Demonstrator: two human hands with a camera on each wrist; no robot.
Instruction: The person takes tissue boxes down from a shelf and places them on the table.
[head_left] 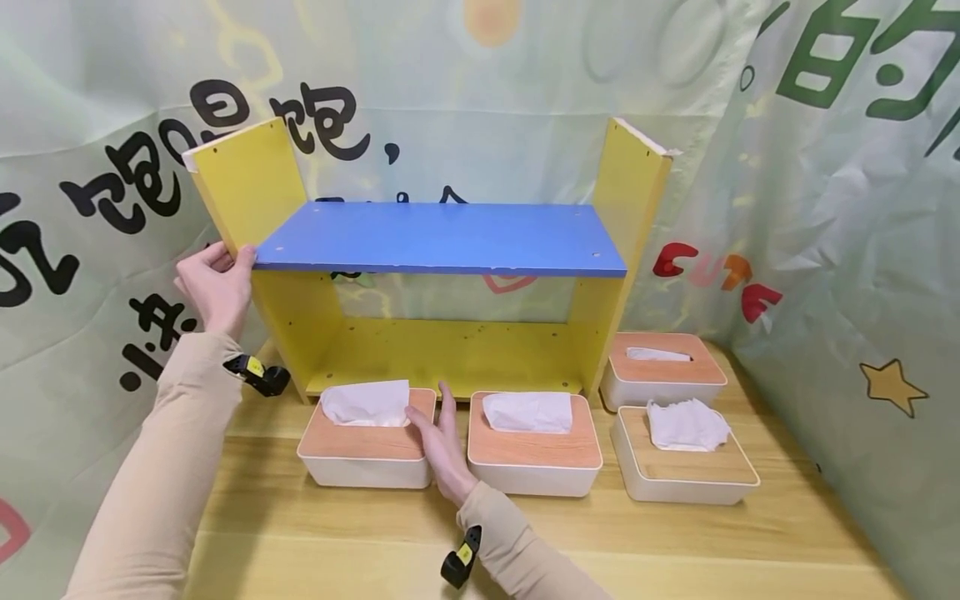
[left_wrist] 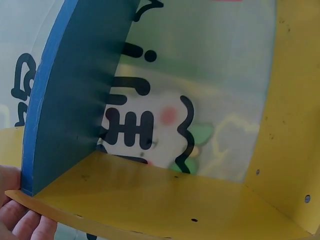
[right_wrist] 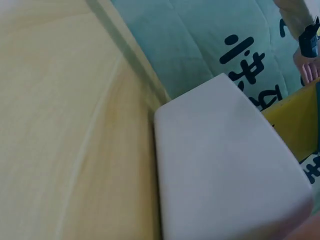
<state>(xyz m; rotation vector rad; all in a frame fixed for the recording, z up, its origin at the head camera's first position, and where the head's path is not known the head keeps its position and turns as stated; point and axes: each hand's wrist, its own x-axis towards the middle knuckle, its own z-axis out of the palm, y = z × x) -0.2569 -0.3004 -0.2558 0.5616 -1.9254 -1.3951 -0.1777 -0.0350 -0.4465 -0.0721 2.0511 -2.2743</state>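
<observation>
A shelf unit with yellow sides and a blue middle board (head_left: 450, 237) stands on the table. My left hand (head_left: 217, 283) grips the front edge of its left side panel (head_left: 251, 187) beside the blue board's corner. In the left wrist view, fingers (left_wrist: 30, 222) curl under that yellow edge, with the thumb at the blue board. My right hand (head_left: 446, 450) reaches between two wood-lidded tissue boxes, fingers straight. It lies along the right side of the left tissue box (head_left: 360, 442), thumb over its lid. The other tissue box (head_left: 536, 454) is just to its right.
Two more tissue boxes, one at the back right (head_left: 660, 371) and one in front of it (head_left: 690, 471), stand right of the shelf. A printed cloth (head_left: 825, 317) hangs behind and along the sides of the wooden table (head_left: 360, 542).
</observation>
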